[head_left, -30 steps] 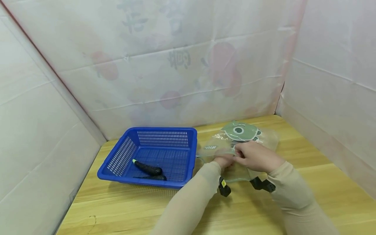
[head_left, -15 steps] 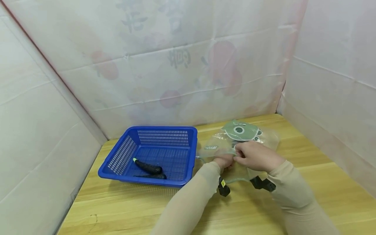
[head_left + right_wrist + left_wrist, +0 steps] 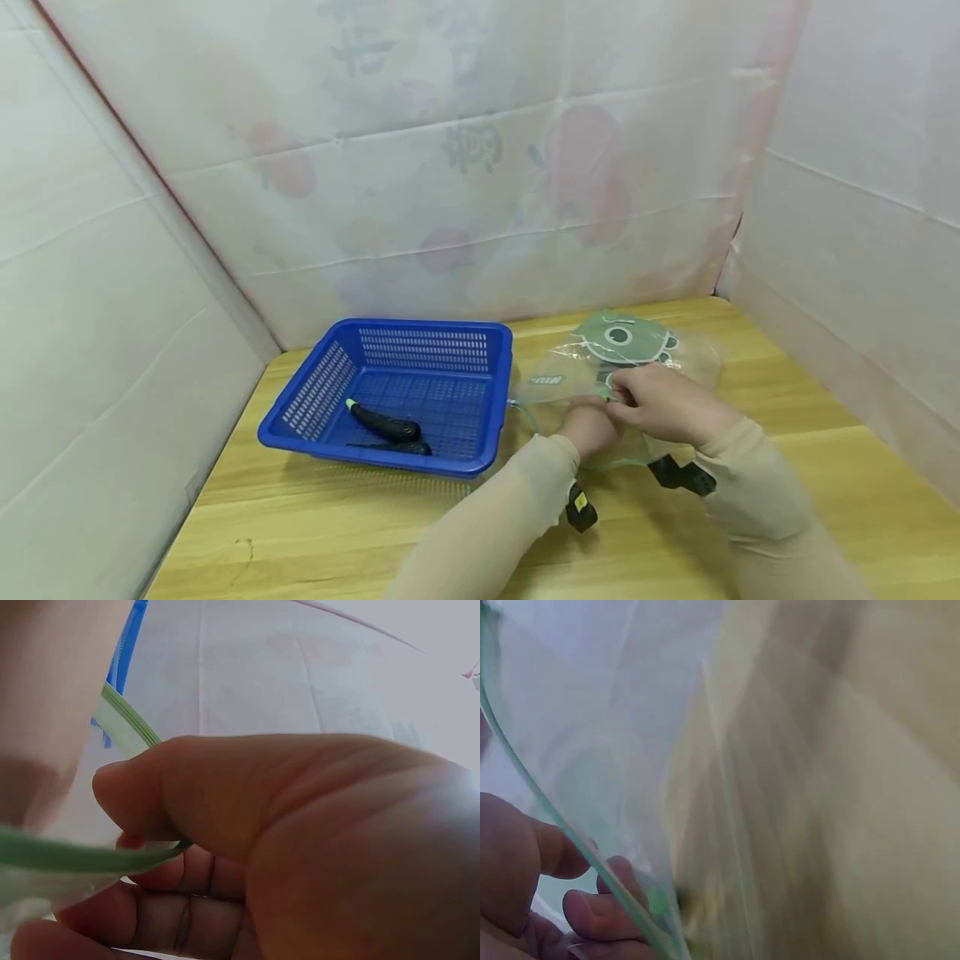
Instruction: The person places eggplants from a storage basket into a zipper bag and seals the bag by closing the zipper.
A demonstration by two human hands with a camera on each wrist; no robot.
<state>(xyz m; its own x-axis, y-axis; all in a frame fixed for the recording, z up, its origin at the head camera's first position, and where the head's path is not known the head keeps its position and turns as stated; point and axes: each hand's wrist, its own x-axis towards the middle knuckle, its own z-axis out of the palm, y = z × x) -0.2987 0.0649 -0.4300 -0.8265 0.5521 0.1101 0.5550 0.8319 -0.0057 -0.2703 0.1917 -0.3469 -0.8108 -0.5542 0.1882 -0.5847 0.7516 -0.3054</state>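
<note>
A clear plastic bag [image 3: 547, 385] with a green cartoon face lies flat on the table. My right hand [image 3: 675, 404] pinches its green rim [image 3: 75, 855] between thumb and curled fingers. Under the lifted rim, at the bag's mouth, is my left hand [image 3: 591, 432]. In the left wrist view its thumb [image 3: 562, 851] and bent fingers [image 3: 604, 915] stand slightly apart, behind the bag's edge. Beside those fingertips shows a bright green spot [image 3: 658, 901] with a blurred dark patch next to it; what it belongs to is unclear.
To the left stands a blue plastic basket [image 3: 457, 468] with slotted walls. Two dark eggplants lie in it, one with a pale green tip [image 3: 386, 422], the other [image 3: 408, 447] nearer the front wall. White printed cloth [image 3: 420, 167] surrounds the wooden table [image 3: 315, 533].
My left hand has drawn back a little toward me from inside the bag. The right hand keeps its grip on the rim. The head view has shifted slightly.
</note>
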